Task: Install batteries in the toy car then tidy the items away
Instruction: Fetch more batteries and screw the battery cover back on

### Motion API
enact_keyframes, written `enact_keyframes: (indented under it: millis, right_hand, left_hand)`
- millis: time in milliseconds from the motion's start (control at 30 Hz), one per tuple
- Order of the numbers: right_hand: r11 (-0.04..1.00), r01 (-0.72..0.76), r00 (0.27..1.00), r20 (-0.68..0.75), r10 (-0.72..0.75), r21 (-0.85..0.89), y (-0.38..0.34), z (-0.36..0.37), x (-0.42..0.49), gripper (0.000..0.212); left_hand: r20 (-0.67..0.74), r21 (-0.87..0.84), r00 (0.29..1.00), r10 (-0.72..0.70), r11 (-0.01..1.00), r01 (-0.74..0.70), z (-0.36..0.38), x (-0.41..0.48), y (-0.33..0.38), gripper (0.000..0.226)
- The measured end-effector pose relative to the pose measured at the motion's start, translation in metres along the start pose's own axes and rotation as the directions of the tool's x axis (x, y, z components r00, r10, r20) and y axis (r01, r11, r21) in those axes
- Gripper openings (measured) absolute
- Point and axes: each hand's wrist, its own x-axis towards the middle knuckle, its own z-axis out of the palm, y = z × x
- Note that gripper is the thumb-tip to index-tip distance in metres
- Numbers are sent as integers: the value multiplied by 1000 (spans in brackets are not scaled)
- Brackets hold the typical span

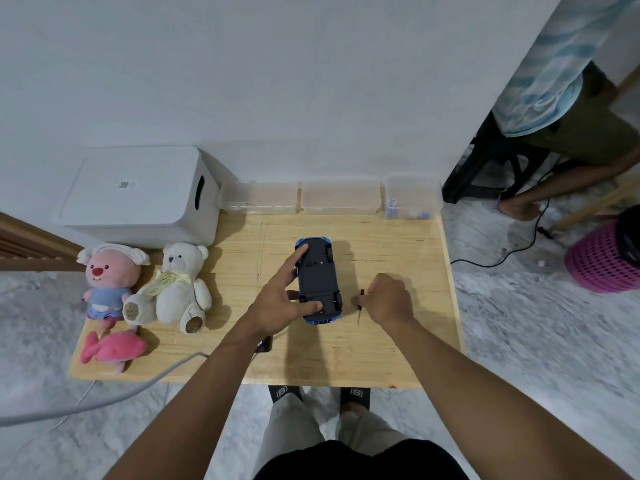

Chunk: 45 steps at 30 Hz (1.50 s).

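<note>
Two hands work near the middle of the desk (381, 358). The left hand (277, 303) steadies the upturned toy car (318, 282), fingers apart, with the forefinger stretched to its far left corner and the thumb pressing its near end. Just right of the car, the right hand (389, 299) is curled, its fingers pinching a small screwdriver (360, 308).

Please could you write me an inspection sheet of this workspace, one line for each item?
Surface: wooden table, set against a white wall.
Job's things: toy car upside down; screwdriver right of it.
Clutter: three plush toys and white box on the left; clear containers at the back.
Grippers: left hand presses the toy car; right hand pinches the screwdriver.
Cables: grey cable lower left; black cable on the floor, right.
Surroundings: marble floor; seated person and pink basket at right.
</note>
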Motion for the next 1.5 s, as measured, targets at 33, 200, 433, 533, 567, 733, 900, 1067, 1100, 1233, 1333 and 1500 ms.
enact_keyframes:
  millis: [33,200,433,533,567,733,900,1067,1100,1233,1333,1500]
  right_hand:
    - [1000,-6,1000,-4,6,8,1,4,2,31]
    - [998,6,1000,-26,-5,56,1,-3,3,17]
    - [749,410,912,-239,-333,521,-50,-82,-12,15]
    - [670,549,835,-290,-468,500,-76,-102,-29,12]
    - [661,569,821,-295,-489,488,-81,-104,-31,11]
    - [653,607,794,-313,-521,452,-82,-106,-30,9]
    - [665,612,790,-308,-530,427,-77,-108,-28,8]
    - [644,612,790,-333,-514,459,-76,-111,-29,9]
    - [643,613,790,-331,-517,459,-76,-111,-29,9]
    - [647,613,790,-325,-521,454,-75,-111,-29,8]
    - [647,625,780,-323,-535,437,-74,-112,-30,8]
    - [653,668,744,-326,-583,358,-72,-111,-33,9]
  left_hand:
    - [-1,-2,1000,-5,1000,5,0,0,0,106]
    - [-3,-13,1000,-2,1000,2,-2,0,4,107]
    - [1,-12,1000,25,1000,-25,3,7,21,106]
    - [11,-7,998,59,998,-59,11,12,31,105]
    - [17,-6,997,71,997,-70,13,13,34,105]
    - [28,-2,996,82,997,-82,20,17,45,106]
    - [23,9,995,96,995,-96,23,18,48,105]
    - [19,18,994,104,994,-104,25,18,50,105]
    - [19,21,994,107,994,-107,26,18,50,105]
    - [17,19,994,108,994,-109,27,18,50,105]
    - [17,14,994,112,994,-112,28,16,50,105]
    - [9,16,994,112,994,-112,28,14,50,105]
